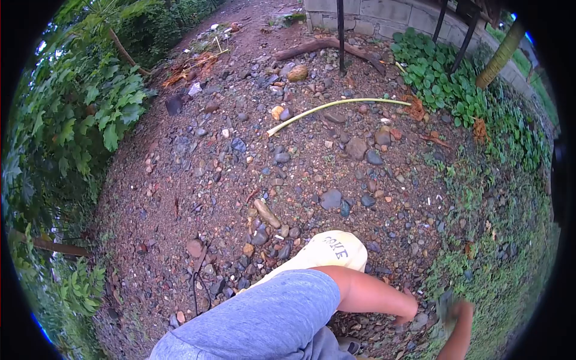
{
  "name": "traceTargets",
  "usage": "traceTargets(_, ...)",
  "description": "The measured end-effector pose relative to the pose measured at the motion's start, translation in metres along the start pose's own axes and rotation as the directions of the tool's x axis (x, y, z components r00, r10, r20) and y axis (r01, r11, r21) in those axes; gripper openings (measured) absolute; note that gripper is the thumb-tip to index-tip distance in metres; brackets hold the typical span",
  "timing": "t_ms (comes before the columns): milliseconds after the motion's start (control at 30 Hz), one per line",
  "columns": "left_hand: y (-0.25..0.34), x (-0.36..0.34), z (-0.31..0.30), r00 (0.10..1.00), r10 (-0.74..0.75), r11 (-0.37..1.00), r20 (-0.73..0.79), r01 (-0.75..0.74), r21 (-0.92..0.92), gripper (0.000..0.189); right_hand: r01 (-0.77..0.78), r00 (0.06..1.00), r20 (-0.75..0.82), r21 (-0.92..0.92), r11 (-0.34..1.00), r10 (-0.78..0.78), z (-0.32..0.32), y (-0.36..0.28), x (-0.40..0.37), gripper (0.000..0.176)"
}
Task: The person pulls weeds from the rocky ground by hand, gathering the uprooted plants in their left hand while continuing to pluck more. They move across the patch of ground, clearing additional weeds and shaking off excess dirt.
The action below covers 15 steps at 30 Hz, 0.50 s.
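My left hand [408, 311], at the end of a bare forearm coming out of a grey sleeve [258, 312], reaches low over the stony ground; its fingers are mostly hidden and I cannot tell whether they hold anything. Close by on its right, my right hand [462, 309] is closed at the edge of a blurred grey-green thing [445, 305] that I cannot make out. Small stones and green weeds lie about both hands. Pale yellow fabric with dark letters [336, 249] shows beyond the grey sleeve.
Pebbles and larger stones [331, 198] cover the brown soil. Farther off lie a long green stalk [336, 104] and a curved branch [318, 45]. Leafy bushes [78, 114] stand at left, with a block wall [384, 15], dark posts [341, 36] and low plants [441, 78] at upper right.
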<state>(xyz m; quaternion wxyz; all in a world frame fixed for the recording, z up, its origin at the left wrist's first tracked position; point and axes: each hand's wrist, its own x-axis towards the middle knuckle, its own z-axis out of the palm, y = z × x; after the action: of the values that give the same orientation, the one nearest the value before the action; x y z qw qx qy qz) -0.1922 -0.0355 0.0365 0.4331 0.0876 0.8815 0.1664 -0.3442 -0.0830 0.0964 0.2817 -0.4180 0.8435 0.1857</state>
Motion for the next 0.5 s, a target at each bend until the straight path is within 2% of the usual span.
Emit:
traceTargets(33,0.004,-0.002,0.001,1.000,0.005,1.000,0.011,-0.005,0.005,0.053,0.111,0.991,-0.068,-0.108,0.988,-0.119,-0.038,-0.056,-0.002,0.055)
traceTargets(67,0.008,-0.002,0.004,1.000,0.002,1.000,0.013,-0.002,0.024,0.053,0.235,0.959,-0.133,-0.124,0.964,-0.251,-0.078,-0.112,-0.013,0.057)
traceTargets(100,0.006,-0.001,0.007,1.000,-0.027,0.999,0.005,0.027,0.022,0.053,0.427,0.868,-0.228,-0.111,0.898,-0.441,-0.123,-0.168,-0.028,0.057)
traceTargets(133,0.004,-0.006,0.005,0.998,-0.059,0.998,-0.035,0.059,0.014,0.054,0.647,0.712,-0.324,-0.042,0.761,-0.623,-0.163,-0.217,-0.058,0.057)
traceTargets(167,0.001,-0.009,0.003,0.993,-0.090,0.996,-0.075,0.090,0.004,0.055,0.836,0.509,-0.409,0.026,0.548,-0.757,-0.196,-0.255,-0.096,0.057)
traceTargets(200,-0.006,-0.021,0.004,0.986,-0.112,0.994,-0.122,0.108,-0.033,0.052,0.946,0.310,-0.477,0.064,0.319,-0.822,-0.222,-0.284,-0.142,0.058)
traceTargets(233,-0.017,-0.034,0.006,0.975,-0.140,0.989,-0.172,0.129,-0.074,0.049,0.992,0.128,-0.531,0.071,0.107,-0.838,-0.238,-0.304,-0.183,0.058)
traceTargets(267,-0.025,-0.046,0.008,0.963,-0.158,0.984,-0.218,0.134,-0.117,0.046,0.998,0.024,-0.575,0.062,-0.014,-0.818,-0.249,-0.311,-0.206,0.059)
traceTargets(300,-0.034,-0.060,0.010,0.952,-0.167,0.980,-0.257,0.132,-0.149,0.043,0.997,-0.025,-0.602,0.046,-0.066,-0.798,-0.251,-0.309,-0.217,0.060)
traceTargets(333,-0.042,-0.073,0.009,0.942,-0.170,0.977,-0.290,0.123,-0.175,0.040,0.998,-0.011,-0.620,0.048,-0.052,-0.785,-0.255,-0.304,-0.213,0.060)
traceTargets(400,-0.052,-0.091,0.004,0.929,-0.158,0.976,-0.334,0.096,-0.194,0.034,0.996,-0.028,-0.647,-0.081,0.033,-0.762,-0.215,-0.266,-0.180,0.055)
traceTargets(467,-0.061,-0.102,-0.006,0.931,-0.147,0.964,-0.335,0.059,-0.259,0.030,0.969,-0.098,-0.630,-0.236,0.070,-0.770,-0.173,-0.224,-0.151,0.050)
traceTargets(500,-0.064,-0.105,-0.008,0.913,-0.129,0.978,-0.387,0.053,-0.200,0.029,0.958,0.100,-0.569,-0.167,0.233,-0.816,-0.156,-0.175,-0.133,0.048)
